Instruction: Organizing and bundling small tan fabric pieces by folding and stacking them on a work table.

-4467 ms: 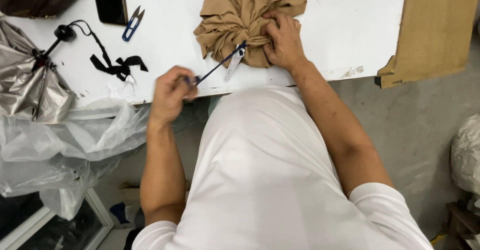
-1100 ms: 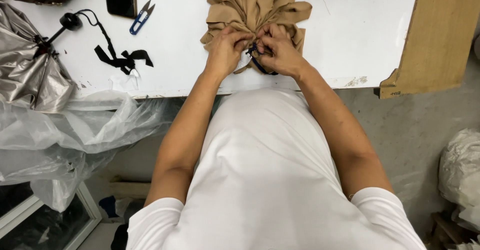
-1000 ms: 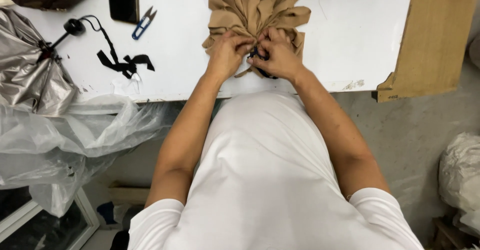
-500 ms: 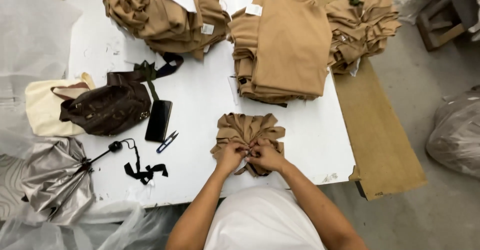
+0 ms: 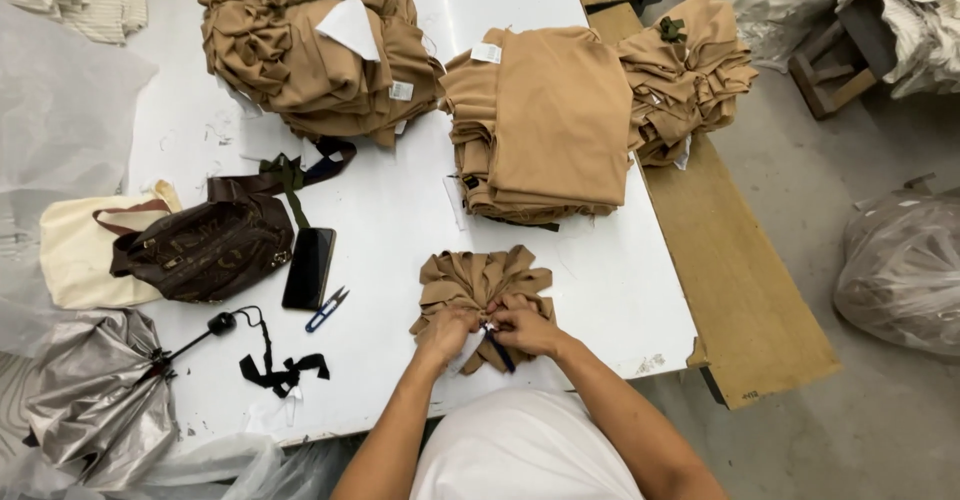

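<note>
Tan gathered fabric bundle [image 5: 482, 285], which we judge soft and light, is pinched at six o'clock by our left hand [image 5: 443, 332] and right hand [image 5: 525, 326], both closed around its dark tie [image 5: 500, 350].

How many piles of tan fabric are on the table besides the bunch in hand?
3: a rumpled pile at the far left, a folded stack in the middle, and a smaller heap at the right edge. Others may lie out of view.

we look down on a white desk [image 5: 400, 210], brown boards [image 5: 740, 290] alongside, above a grey concrete floor [image 5: 880, 430].
</note>
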